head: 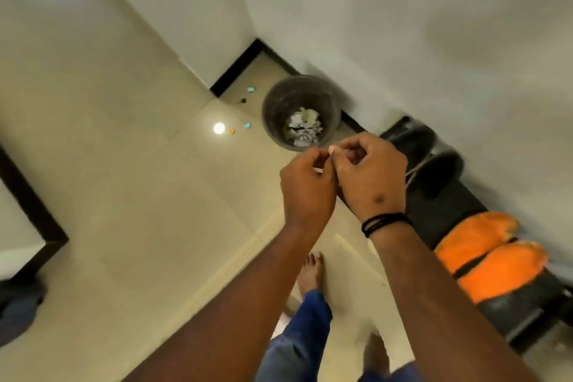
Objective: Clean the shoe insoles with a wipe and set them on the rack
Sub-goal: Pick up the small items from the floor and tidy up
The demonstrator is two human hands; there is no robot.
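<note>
While over bin (329, 102), hands (307, 187) (373, 175) together.

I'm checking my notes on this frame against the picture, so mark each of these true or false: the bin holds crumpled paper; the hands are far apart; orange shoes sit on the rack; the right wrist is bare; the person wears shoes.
1. The bin holds crumpled paper. True.
2. The hands are far apart. False: the left hand and right hand meet, fingers curled together.
3. Orange shoes sit on the rack. True.
4. The right wrist is bare. False: it wears black bands.
5. The person wears shoes. False: the foot is bare.
</note>
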